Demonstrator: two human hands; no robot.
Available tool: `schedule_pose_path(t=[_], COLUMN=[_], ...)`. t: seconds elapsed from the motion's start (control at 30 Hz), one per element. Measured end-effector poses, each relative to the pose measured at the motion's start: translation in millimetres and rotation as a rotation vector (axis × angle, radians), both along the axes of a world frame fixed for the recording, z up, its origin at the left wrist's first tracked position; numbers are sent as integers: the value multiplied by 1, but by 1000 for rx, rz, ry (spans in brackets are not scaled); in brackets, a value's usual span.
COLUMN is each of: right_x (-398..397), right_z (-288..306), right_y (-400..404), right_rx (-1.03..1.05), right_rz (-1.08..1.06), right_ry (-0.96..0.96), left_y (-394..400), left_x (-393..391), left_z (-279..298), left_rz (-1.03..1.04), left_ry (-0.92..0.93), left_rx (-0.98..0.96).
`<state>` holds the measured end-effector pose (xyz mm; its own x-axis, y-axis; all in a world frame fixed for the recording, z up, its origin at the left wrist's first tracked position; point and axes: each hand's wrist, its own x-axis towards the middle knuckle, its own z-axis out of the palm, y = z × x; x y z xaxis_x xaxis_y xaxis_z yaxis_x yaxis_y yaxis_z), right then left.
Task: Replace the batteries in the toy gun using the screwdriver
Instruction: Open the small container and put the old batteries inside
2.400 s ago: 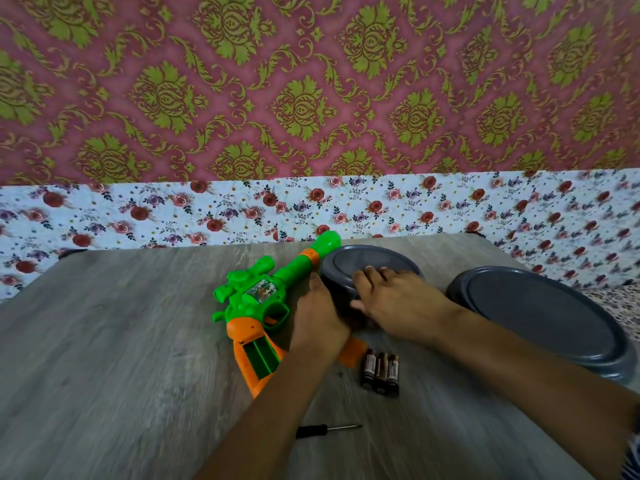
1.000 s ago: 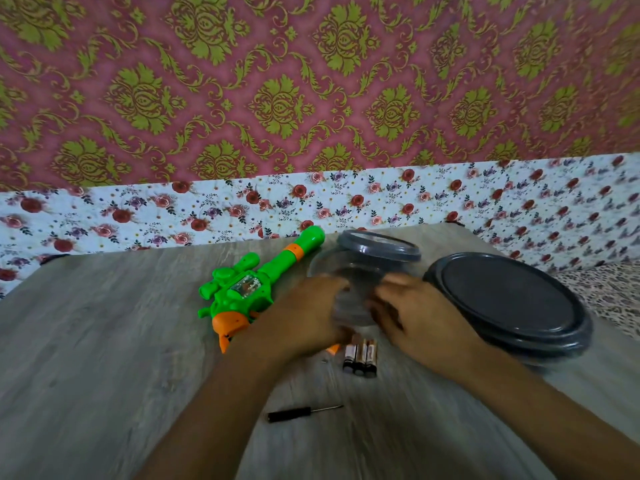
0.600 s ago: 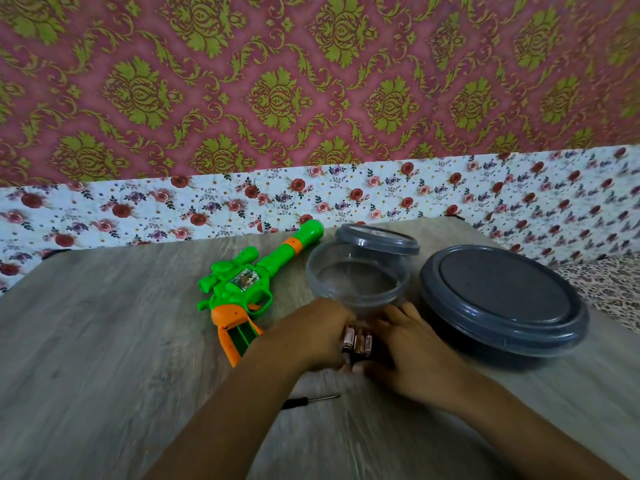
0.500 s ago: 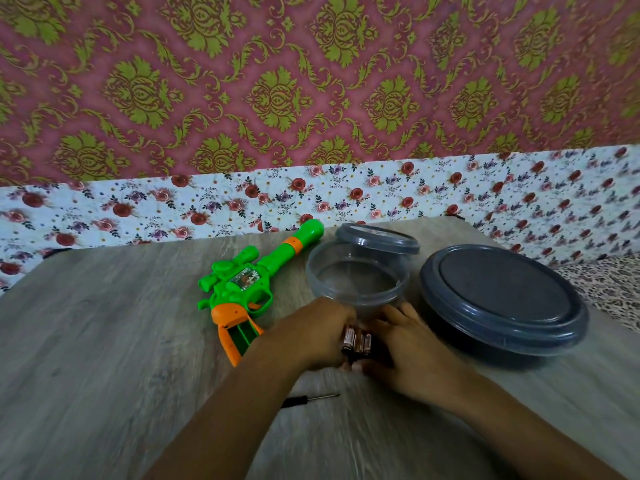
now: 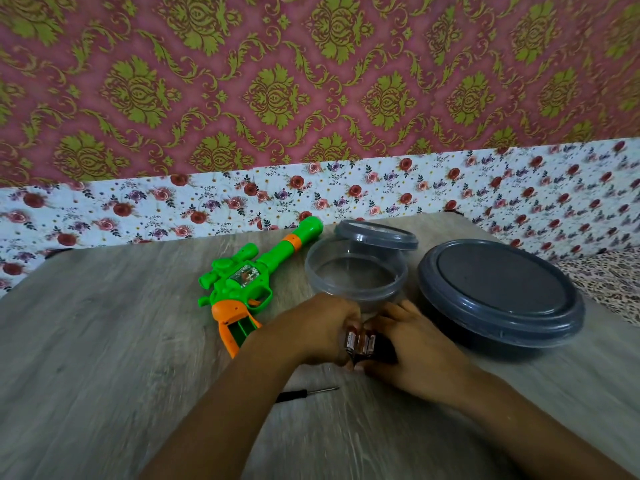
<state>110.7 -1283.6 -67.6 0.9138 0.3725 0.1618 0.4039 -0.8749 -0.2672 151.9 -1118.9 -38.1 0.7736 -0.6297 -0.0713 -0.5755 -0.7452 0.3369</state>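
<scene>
A green and orange toy gun (image 5: 249, 284) lies on the wooden table, its orange grip open toward me. Three dark batteries (image 5: 360, 342) sit side by side between my hands. My left hand (image 5: 311, 329) grips them from the left and my right hand (image 5: 410, 348) grips them from the right, fingers curled round the cluster. A small black-handled screwdriver (image 5: 308, 393) lies on the table just behind my left wrist, partly hidden by the forearm.
A clear round container (image 5: 356, 271) stands open just beyond my hands, its grey lid (image 5: 377, 233) leaning on its far rim. A large grey lidded bowl (image 5: 498, 292) sits to the right. A floral cloth backs the table (image 5: 104, 341).
The small container's lid came off and now rests on its far rim. Both hands dropped from the container to the batteries and closed round them. The view shifted slightly.
</scene>
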Motion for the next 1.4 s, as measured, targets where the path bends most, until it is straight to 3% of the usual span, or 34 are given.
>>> schedule_pose_path(t=[0.17,0.3,0.4,0.83,1.0,1.13,1.23,1.4], right_x=[12,49,77,98,93,97,104,112], right_z=[47,78,74,56,60,72,78,71], right_y=[-6,-7,-1,17,7,-11,-20,-24], right_rx=[75,39,-12,-166,-66,46,-33,-180], right_rz=[-121,-156,-206,-339,-368,-389,-382,-337], right_ry=[-120,18,126,224,113,-96,-130,-65], left_y=[10,5,-4,-32,-30,-30,-35,-44], left_x=[10,36,60,90,95,100,109,121], left_z=[28,47,46,18,19,29,28,23], left_rz=[95,158,220,268,225,265,238,121], left_ry=[-45,-87,-51,16,16,-187,-295,-264], left_rx=[-121,-122,-97,40,31,-124,-140,-76])
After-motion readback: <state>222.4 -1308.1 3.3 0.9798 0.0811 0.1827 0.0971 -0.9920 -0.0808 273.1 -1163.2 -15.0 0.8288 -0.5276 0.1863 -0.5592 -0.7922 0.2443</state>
